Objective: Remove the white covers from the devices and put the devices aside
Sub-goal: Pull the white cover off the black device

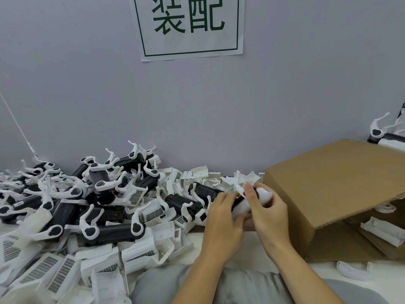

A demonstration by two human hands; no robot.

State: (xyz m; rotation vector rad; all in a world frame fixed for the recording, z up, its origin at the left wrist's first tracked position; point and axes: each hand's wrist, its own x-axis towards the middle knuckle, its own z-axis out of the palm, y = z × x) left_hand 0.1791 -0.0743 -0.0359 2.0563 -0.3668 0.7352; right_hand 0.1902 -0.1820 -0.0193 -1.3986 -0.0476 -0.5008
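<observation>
Head view: we see both hands raised over the lap, working on one device (245, 204). It is a black body still wrapped in a smooth white cover (264, 194), and it sits between the hands, just left of the box (335, 194). The left hand (224, 212) curls its fingers around the dark lower end. The right hand (268, 210) wraps the white upper end, thumb pressed along the cover's edge. Motion blur hides the finer shape of the part in the grip.

To the left, a pile of devices (87, 198) spreads along the wall (87, 95): glossy black oblong bodies with curved white arms that end in round black pads, some with small red marks. Nearer us and under them lie loose covers (54, 273), thin white moulded shells, boxy and angular, many with grey grid-patterned vent panels.

The box is plain brown corrugated cardboard, tipped on its side with its open mouth to the right. Inside we can make out white ribbed plastic pieces (381, 231). Behind it, at the right edge, one more device (381, 134) stands against the wall. A white paper sign (188, 27) with green characters hangs on the matte grey wall.
</observation>
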